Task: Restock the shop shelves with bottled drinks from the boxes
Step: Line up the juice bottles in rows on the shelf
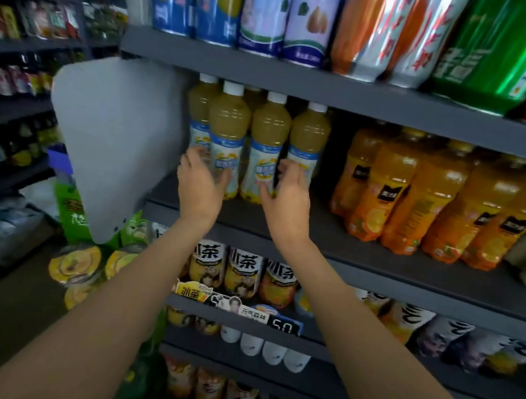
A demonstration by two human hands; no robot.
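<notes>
Several yellow juice bottles (270,127) with white caps and pale blue labels stand at the left end of the dark middle shelf (379,266). My left hand (199,181) reaches up in front of the left bottles, fingers relaxed, close to the labels. My right hand (289,192) is at the bottles further right, fingers loosely curved beside a label. Whether either hand holds a bottle is unclear. Both forearms stretch up from the bottom of the view.
Orange drink bottles (420,202) fill the same shelf to the right. Tall cans (310,16) stand on the shelf above, tea bottles (242,273) below. A grey side panel (112,147) hangs at the shelf's left end. More racks run along the left aisle.
</notes>
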